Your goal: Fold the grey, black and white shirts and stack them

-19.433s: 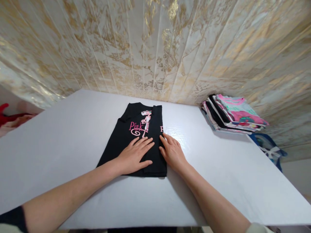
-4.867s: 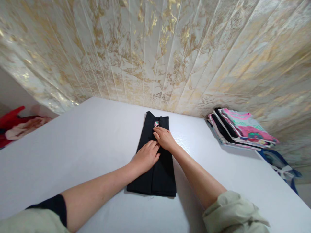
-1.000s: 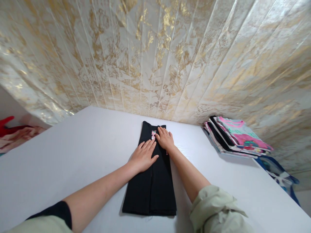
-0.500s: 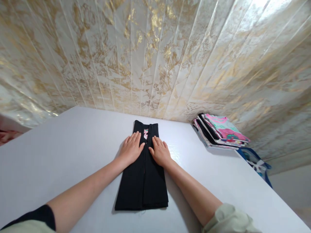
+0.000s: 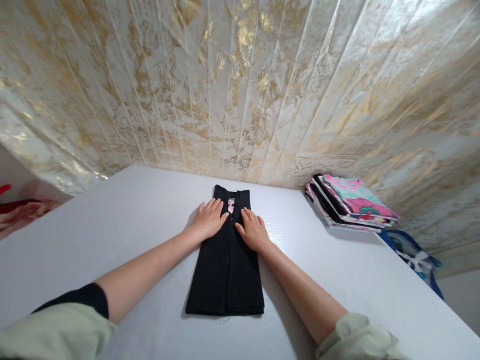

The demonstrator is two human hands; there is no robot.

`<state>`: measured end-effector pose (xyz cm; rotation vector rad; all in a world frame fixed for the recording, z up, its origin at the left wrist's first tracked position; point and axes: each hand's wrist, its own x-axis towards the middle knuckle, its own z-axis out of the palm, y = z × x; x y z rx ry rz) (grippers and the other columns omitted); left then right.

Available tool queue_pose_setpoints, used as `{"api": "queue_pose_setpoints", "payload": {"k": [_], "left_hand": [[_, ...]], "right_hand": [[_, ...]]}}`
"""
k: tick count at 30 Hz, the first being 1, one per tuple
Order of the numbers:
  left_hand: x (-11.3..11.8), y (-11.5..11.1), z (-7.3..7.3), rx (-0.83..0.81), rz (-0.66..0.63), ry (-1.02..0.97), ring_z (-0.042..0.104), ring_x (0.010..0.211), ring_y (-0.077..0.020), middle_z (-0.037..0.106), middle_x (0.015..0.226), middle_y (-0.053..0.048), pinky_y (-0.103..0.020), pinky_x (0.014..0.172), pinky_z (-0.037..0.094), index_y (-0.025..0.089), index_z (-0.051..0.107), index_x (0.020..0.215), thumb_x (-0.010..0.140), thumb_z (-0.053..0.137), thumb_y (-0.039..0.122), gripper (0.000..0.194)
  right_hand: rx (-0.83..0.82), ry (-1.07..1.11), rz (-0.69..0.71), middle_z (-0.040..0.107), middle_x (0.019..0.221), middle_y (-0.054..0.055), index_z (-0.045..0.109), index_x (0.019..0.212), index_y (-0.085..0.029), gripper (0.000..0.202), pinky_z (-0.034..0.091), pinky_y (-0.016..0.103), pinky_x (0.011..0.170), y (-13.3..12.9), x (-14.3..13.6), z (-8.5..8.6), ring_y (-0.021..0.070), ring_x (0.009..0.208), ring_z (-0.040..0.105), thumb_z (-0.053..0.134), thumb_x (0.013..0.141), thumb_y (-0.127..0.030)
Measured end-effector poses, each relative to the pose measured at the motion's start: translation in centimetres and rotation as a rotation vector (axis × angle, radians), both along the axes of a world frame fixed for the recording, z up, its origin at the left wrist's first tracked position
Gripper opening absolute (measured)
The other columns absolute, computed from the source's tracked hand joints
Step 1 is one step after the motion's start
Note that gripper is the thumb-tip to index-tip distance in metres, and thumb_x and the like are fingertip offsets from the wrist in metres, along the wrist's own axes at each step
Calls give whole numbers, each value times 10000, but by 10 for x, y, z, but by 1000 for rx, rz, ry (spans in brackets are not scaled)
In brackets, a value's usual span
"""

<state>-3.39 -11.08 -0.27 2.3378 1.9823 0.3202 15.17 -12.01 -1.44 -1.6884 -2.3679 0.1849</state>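
Observation:
A black garment, folded into a long narrow shape, lies flat on the white table. Its two long edges meet near the middle, and a small pink-and-white patterned patch shows in the gap near the far end. My left hand lies flat on the garment's upper left side, fingers stretched out. On the upper right side rests my right hand, also flat with its fingers extended. Neither hand grips the cloth.
A stack of folded clothes sits at the table's back right, a pink-and-grey printed top uppermost. Beyond the right edge is a blue-trimmed bag. A gold-and-white curtain hangs behind the table. Reddish fabric appears at far left.
The view has shifted slightly, so the garment and stack appear a little farther right. Both hands stay flat on the garment in nearly the same places.

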Motion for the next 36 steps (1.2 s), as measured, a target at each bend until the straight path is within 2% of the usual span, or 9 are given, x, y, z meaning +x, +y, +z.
{"api": "queue_pose_setpoints", "payload": {"k": [3,6,10,13,15,20,25,32,36], "left_hand": [[-6,31,5,82,-14,-29,333,1407,-246,445,1489,-89,-484,1159,215,180,488,1365,964,349,318,446],[-7,60,5,94,11,-51,425,1340,-245,538,1405,-96,-422,1112,317,175,573,1258,936,392,236,375],[-3,78,-1,124,68,-93,546,1207,-219,607,1297,-97,-347,1026,417,177,602,1187,916,386,180,346],[-1,81,-7,143,113,-117,552,1189,-211,613,1266,-91,-347,1031,411,193,585,1180,918,398,218,323],[-1,82,-10,137,128,-121,504,1252,-209,577,1327,-91,-359,1072,369,190,557,1211,918,406,253,335],[-2,89,-15,72,145,-104,310,1417,-237,374,1527,-125,-417,1153,241,136,433,1372,913,383,285,485],[0,90,-13,-10,153,-20,240,1451,-255,251,1580,-143,-416,1168,196,98,343,1457,923,317,320,579],[1,87,-10,-7,168,-8,248,1447,-265,249,1581,-141,-425,1157,214,111,347,1459,918,319,336,586],[-1,85,-12,43,147,-25,272,1437,-265,265,1576,-136,-420,1158,224,121,358,1457,918,335,335,580]], "right_hand": [[-1,31,-49,309,1557,87,337,1482,-188,549,226,426,1145,20,-2,5,207,1425,279,322,987,-424],[-8,35,-85,335,1546,85,357,1471,-180,531,242,419,1135,46,-7,10,208,1413,296,337,981,-384],[-47,-2,-109,297,1565,66,325,1488,-188,560,220,445,1141,77,-10,9,214,1425,260,327,978,-419],[-57,-31,-132,236,1588,46,278,1511,-204,606,165,461,1158,92,-7,2,221,1443,212,282,978,-493],[-66,-49,-146,212,1595,44,257,1519,-208,632,145,459,1161,98,-6,-1,223,1450,192,255,975,-530],[-42,-74,-157,177,1603,50,252,1520,-208,664,144,469,1156,103,-3,-4,231,1451,183,232,965,-572],[-41,-68,-113,197,1595,78,253,1516,-178,679,136,504,1153,103,-2,-4,235,1454,177,222,965,-574],[-50,-59,-111,205,1592,93,257,1514,-171,671,128,489,1157,104,-2,0,227,1455,178,232,971,-565],[-40,-18,-112,197,1594,101,250,1516,-160,673,152,469,1155,88,-6,1,228,1451,192,253,970,-554]]}}
